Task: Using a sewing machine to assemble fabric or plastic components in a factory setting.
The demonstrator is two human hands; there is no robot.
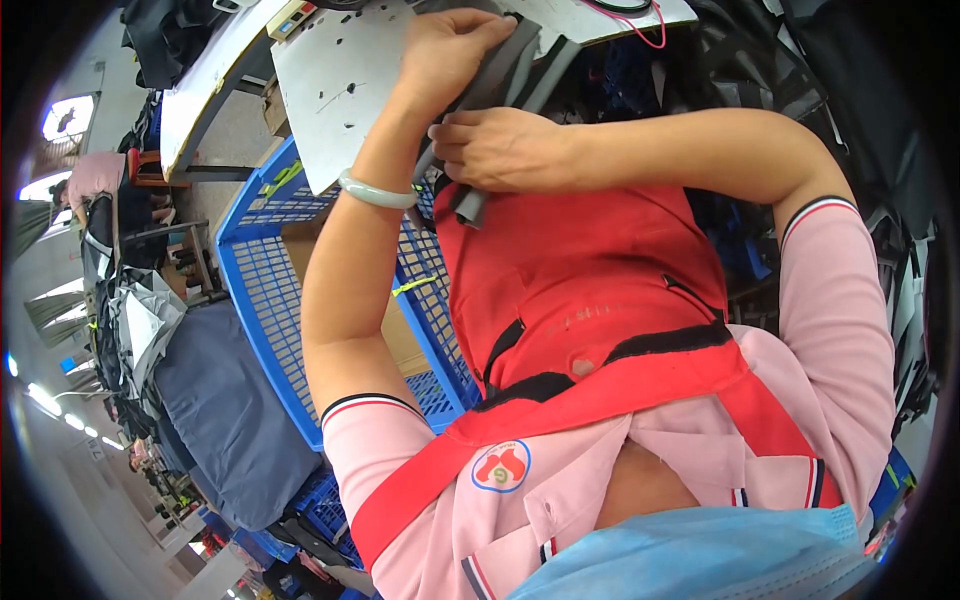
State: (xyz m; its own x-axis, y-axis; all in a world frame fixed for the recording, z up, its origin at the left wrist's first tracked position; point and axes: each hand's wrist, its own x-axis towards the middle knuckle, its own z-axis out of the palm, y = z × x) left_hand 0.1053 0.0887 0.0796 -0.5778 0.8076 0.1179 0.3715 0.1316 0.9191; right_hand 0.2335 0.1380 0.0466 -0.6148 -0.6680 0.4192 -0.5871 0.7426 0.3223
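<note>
Dark grey fabric strips (493, 75) run between my two hands, over the edge of a white worktop and in front of my red apron (600, 260). My left hand (447, 52) is closed, with thumb and fingers pinching the strips near their far end. A pale bangle (378, 192) circles that forearm. Nearer my body, my right hand (512, 148) reaches across with its fingers curled on the same strips. One rolled strip end (470, 208) hangs below the right hand against the apron. Part of the fabric is hidden behind the fingers.
The white worktop (330, 95) carries small dark scraps. A blue plastic crate (265, 290) stands left of me with cardboard inside. Dark cloth (235, 400) is heaped beyond it. A pink cord (660, 25) hangs at the top right. Another person (100, 185) bends over at the far left.
</note>
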